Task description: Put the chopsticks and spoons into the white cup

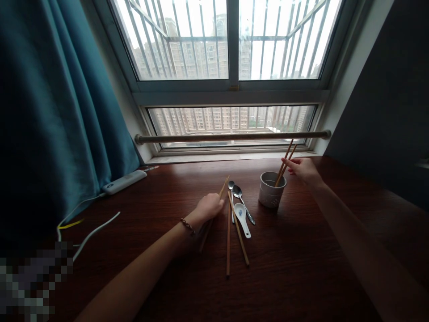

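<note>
My right hand (302, 170) pinches a pair of wooden chopsticks (284, 165), their lower ends inside a grey cup-shaped holder (271, 197). My left hand (209, 205) is closed around other chopsticks (224, 187) low over the table; their tips poke out past the fingers, and how many it holds is hidden. Just right of that hand, two loose chopsticks (228, 246) lie on the table, crossing near their far ends. Beside them rest a white ceramic spoon (241, 219) with a blue mark and two metal spoons (237, 192), one partly covered by a chopstick.
The dark red wooden table (167, 277) reaches to a window with a horizontal rail (231, 137) across it. At the left lie a white power strip (125, 181), a white cable (97, 230) and a yellow strip (71, 224), near a blue curtain (77, 98).
</note>
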Tool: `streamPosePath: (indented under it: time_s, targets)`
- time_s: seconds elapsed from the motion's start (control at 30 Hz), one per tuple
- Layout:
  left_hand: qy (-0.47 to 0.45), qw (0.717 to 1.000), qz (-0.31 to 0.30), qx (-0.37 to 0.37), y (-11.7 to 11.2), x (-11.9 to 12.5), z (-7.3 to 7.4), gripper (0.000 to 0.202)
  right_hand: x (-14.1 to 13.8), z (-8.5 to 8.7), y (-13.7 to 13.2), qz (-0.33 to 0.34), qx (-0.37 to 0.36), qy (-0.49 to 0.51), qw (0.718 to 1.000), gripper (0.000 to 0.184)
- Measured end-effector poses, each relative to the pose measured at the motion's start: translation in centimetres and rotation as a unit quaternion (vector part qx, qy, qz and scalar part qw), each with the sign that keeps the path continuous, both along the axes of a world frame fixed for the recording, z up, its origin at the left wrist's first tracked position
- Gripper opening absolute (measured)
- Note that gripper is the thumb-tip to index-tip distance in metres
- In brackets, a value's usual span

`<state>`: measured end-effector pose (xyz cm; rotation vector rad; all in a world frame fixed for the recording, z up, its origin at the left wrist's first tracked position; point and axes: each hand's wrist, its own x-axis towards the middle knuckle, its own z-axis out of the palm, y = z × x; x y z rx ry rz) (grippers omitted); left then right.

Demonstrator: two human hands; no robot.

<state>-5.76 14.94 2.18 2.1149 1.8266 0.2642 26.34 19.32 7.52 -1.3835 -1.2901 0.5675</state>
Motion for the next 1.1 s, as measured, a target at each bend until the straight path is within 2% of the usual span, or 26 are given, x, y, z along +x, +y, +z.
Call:
streamPosePath:
  time_s: [0.07, 0.13, 0.17, 0.2, 0.23, 0.27, 0.3, 0.33, 0.4, 0.53, 0.7, 0.77, 0.83, 0.93, 1.0, 1.07, 1.1]
  targets:
    - [-0.081, 0.996, -0.008, 0.024, -0.3, 0.1, 1.1, 0.028, -0.2, 0.7, -0.5, -0.082, 0.047, -0.027, 0.995, 0.059]
    - [-0.170, 0.984, -0.024, 0.050, -1.1, 0.4, 2.4, 0.035, -1.2, 1.7, -1.8, -0.166, 0.135, -0.062, 0.975, 0.064]
    - [-0.210, 0.975, -0.035, 0.063, -1.7, 0.7, 3.0, 0.037, -2.1, 2.1, -2.8, -0.185, 0.197, -0.093, 0.958, 0.060]
    - [-0.247, 0.965, -0.046, 0.075, -2.3, 1.0, 3.6, 0.038, -3.3, 2.4, -3.9, -0.162, 0.230, -0.101, 0.954, 0.050]
    - [-0.278, 0.955, -0.057, 0.084, -3.1, 1.4, 4.2, 0.038, -4.7, 2.7, -5.1, -0.087, 0.219, -0.080, 0.969, 0.044]
    - [-0.306, 0.946, -0.067, 0.089, -3.9, 1.8, 4.6, 0.039, -6.1, 2.8, -6.3, 0.033, 0.166, -0.049, 0.984, 0.044]
    - [-0.329, 0.937, -0.078, 0.091, -4.6, 2.2, 4.9, 0.041, -7.6, 2.8, -7.5, 0.149, 0.102, -0.020, 0.983, 0.045]
    - [-0.348, 0.929, -0.089, 0.087, -5.4, 2.6, 5.1, 0.042, -8.9, 2.6, -8.4, 0.237, 0.056, 0.003, 0.970, 0.047]
    - [-0.376, 0.916, -0.119, 0.067, -6.5, 3.4, 5.3, 0.044, -10.8, 2.3, -9.8, 0.329, 0.029, 0.009, 0.944, 0.042]
    - [-0.410, 0.895, -0.178, 0.012, -7.4, 4.2, 4.9, 0.047, -11.6, 2.2, -10.5, 0.360, 0.040, 0.075, 0.929, 0.033]
    - [-0.427, 0.876, -0.221, -0.030, -6.9, 4.2, 4.3, 0.051, -10.4, 3.7, -10.2, 0.350, 0.033, 0.151, 0.924, 0.026]
    - [-0.430, 0.873, -0.230, -0.020, -6.7, 4.1, 4.5, 0.050, -9.6, 4.5, -10.1, 0.336, 0.025, 0.152, 0.929, 0.026]
    - [-0.437, 0.872, -0.220, 0.023, -6.3, 3.8, 4.9, 0.046, -8.2, 5.4, -9.9, 0.294, 0.047, 0.139, 0.944, 0.026]
    - [-0.443, 0.875, -0.158, 0.115, -5.2, 2.9, 5.4, 0.044, -5.0, 7.2, -9.9, 0.156, 0.144, 0.175, 0.961, 0.022]
    - [-0.419, 0.890, -0.102, 0.151, -4.0, 2.0, 5.4, 0.040, -2.6, 8.5, -10.1, 0.014, 0.260, 0.214, 0.942, 0.021]
    - [-0.361, 0.918, -0.057, 0.152, -2.7, 1.1, 5.0, 0.031, -0.6, 9.4, -10.5, -0.097, 0.334, 0.171, 0.922, 0.018]
    - [-0.324, 0.935, -0.043, 0.141, -2.1, 0.8, 4.6, 0.027, 0.1, 9.7, -10.7, -0.121, 0.336, 0.129, 0.925, 0.015]
